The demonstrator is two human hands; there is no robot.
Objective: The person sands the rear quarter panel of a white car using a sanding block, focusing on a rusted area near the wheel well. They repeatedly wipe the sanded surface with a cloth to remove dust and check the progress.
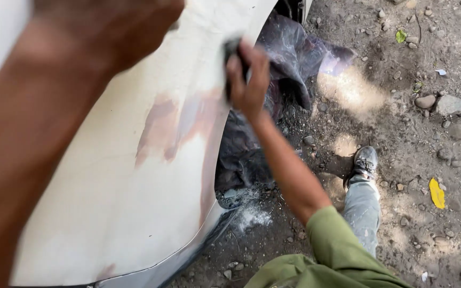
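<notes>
Far left, the person's left forearm filled the frame, blurred & v. close to the camera. The left hand (pixel 108 26) sat up top against the white body panel (pixel 108 202); whether it was clenched, flat or holding anything couldn't be told.

The panel curved down through the middle, w/ a pinkish-brown rubbed-back patch (pixel 177 125) near its wheel-arch edge. Just right of the patch, at that edge, the right hand (pixel 249 85) gripped a dark pad (pixel 231 48), fingers curled over it & pressing it to the panel.

Step in hand, as a judgement: rubbing down the arch edge next to the patch. White dust (pixel 252 217) on the ground below fits that. A further stroke would call for keeping the pad flat on the curve, w/ even pressure, following the edge & not slipping off onto the sheet.

The pad was mostly hidden by the fingers. The part showing ran roughly up-down in frame, so its long axis prob. lay along the arch edge, top end pointing away from the person. Not certain.

Right of the hand, a dark plastic sheet (pixel 289 48) covered the wheel opening. Below it were the green sleeve (pixel 342 250), then a pale jeans leg & a grey shoe (pixel 364 162) on bare dirt. Further right lay a stone (pixel 425 101) & a yellow leaf (pixel 436 193), well apart from the work.
</notes>
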